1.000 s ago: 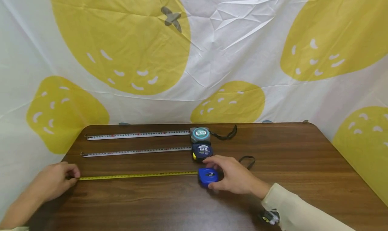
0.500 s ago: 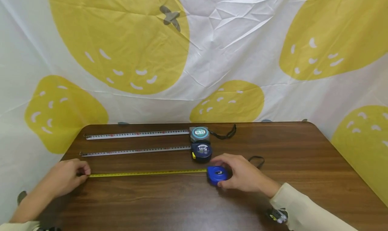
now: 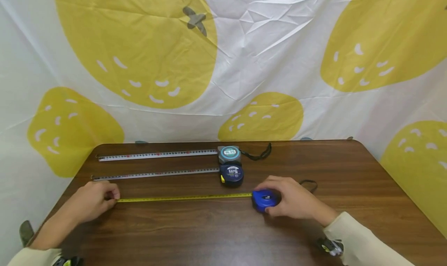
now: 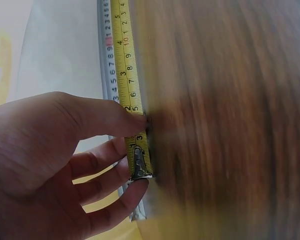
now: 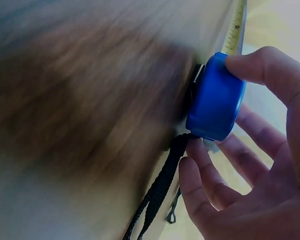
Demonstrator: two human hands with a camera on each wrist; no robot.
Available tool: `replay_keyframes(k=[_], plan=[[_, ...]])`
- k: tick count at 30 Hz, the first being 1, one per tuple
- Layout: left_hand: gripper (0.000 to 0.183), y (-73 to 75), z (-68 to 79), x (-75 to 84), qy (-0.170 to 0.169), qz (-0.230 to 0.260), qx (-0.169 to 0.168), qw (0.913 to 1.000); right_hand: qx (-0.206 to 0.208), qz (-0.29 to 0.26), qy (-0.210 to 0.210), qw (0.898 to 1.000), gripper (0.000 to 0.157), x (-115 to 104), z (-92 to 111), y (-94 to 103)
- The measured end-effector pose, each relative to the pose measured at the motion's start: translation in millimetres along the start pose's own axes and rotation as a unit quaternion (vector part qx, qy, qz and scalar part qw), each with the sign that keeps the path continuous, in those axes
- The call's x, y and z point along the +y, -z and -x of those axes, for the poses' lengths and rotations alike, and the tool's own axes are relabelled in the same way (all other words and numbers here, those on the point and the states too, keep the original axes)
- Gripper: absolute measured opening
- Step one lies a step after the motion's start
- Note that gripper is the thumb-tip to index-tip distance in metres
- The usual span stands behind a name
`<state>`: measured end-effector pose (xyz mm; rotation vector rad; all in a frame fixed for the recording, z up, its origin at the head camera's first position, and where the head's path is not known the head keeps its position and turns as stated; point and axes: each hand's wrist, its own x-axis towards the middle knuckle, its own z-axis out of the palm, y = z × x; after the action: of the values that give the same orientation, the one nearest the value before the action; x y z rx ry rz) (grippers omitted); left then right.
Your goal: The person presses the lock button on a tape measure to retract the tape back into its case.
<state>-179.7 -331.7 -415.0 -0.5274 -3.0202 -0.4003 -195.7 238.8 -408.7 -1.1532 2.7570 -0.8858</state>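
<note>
In the head view we take the blue tape measure (image 3: 264, 199) as our landmark: it sits on the brown table (image 3: 195, 239), and its yellow blade (image 3: 185, 198) runs out leftward from it. Our right hand (image 3: 291, 200) wraps it from its right side, thumb and fingers curved round the case; our left hand (image 3: 91, 200), well to its left, pinches the blade's far end. We judge the step to be managing the drawn-out blade, so we do well to hold both ends level and the pull even, lest the blade twist or snap back. Behind and left of the landmark lie the navy tape measure (image 3: 232, 175) and, farther back, the grey tape measure (image 3: 229, 154), both with blades out, so sideways travel is safer than backward. The wider room spreads in front of the landmark and to its right; the table's left edge runs close by our left hand. In the left wrist view, our thumb bears on the blade just short of its metal hook (image 4: 140, 167), a sound place to grip. In the right wrist view, our thumb presses the landmark beside the blade's mouth, and a black strap (image 5: 162, 182) trails from its rear, best left free of our fingers.
</note>
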Motion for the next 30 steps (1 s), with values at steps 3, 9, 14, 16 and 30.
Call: replay_keyframes(k=[3, 9, 14, 16, 30], plan=[[0.026, -2.3, -3.6, 5.8, -0.007, 0.006, -0.004, 0.9999, 0.002, -0.005, -0.003, 1.000, 0.050, 4, 5, 4.3], [0.027, -7.8, -9.2, 16.9, -0.028, 0.019, 0.002, 0.9994, 0.003, -0.012, -0.011, 1.000, 0.050, 12, 18, 11.6], [0.027, -11.7, -15.1, 26.1, -0.047, 0.021, 0.005, 0.9986, 0.006, -0.009, -0.023, 1.000, 0.049, 19, 27, 17.9], [0.026, -13.0, -17.7, 30.2, -0.053, 0.023, 0.003, 0.9983, 0.007, -0.006, -0.028, 1.000, 0.050, 22, 31, 20.3], [0.022, -21.0, -34.7, 54.3, -0.086, 0.040, -0.001, 0.9955, 0.024, 0.013, -0.047, 0.999, 0.053, 36, 56, 37.2]])
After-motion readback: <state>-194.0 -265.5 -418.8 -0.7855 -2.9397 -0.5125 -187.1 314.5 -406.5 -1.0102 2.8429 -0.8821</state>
